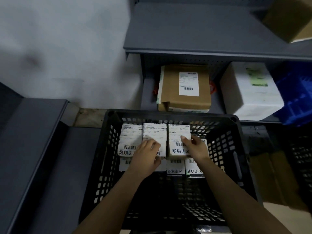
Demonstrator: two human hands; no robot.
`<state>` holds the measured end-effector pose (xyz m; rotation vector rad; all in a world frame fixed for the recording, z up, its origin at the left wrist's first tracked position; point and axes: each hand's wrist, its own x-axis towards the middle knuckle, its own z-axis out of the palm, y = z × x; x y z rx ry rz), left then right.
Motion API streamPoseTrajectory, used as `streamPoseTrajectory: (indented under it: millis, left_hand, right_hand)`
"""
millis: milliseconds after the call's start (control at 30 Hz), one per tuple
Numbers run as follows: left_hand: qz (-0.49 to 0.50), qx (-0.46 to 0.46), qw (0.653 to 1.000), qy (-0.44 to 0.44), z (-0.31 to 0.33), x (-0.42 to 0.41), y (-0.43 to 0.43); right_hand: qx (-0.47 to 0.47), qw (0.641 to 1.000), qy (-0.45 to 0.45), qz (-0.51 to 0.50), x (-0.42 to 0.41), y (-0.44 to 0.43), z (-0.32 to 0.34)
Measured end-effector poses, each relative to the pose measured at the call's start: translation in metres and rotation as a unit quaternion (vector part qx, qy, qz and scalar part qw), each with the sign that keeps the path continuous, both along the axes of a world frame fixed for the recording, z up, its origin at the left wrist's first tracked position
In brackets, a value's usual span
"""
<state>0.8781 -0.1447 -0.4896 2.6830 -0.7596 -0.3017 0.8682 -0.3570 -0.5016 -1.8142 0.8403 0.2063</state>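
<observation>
"Middle parcel [154, 135] and right parcel [177, 132]: where do they lie, and what has them?"

"Both are in the black crate [168, 114], which is hard plastic with walls pierced by rows of slots. Nearest in it is a lower row of packets [175, 168], their barcodes and inked characters showing. Just past those, the two lie side by side. They are flat oblongs with white paper labels on top."

"And the fingers?"

"The left hand [148, 154] grips the middle one, fingers curled across the label and thumb at its near edge. The right hand [197, 147] grips the right one, thumb on the label and fingers round its outer side. A third packet [130, 137] touches the middle one on the left."

"And beyond the crate?"

"There's a grey metal shelf [194, 31] with a perforated back. Under it sit a brown carton [184, 86] with creased corners and a matte white foam box [249, 92], then a ribbed blue bin [297, 98]."
</observation>
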Motion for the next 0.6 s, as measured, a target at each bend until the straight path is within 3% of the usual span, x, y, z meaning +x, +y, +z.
streamPoseTrajectory:
  millis: [133,267,400,600]
  left_hand:
    - [0.019,0.01,0.999,-0.029,0.016,-0.01,-0.01]
    - [0.044,0.012,0.995,-0.087,0.041,-0.029,-0.026]
    - [0.08,0.009,0.981,-0.176,0.065,-0.066,-0.043]
    - [0.204,0.08,0.952,-0.215,0.088,-0.168,-0.05]
  right_hand:
    - [-0.074,0.994,-0.062,0.058,-0.011,-0.006,0.024]
    - [-0.176,0.952,-0.153,0.197,-0.029,-0.022,0.045]
    - [-0.215,0.887,-0.218,0.344,-0.047,-0.03,0.068]
    - [-0.24,0.749,-0.323,0.526,-0.095,-0.008,0.093]
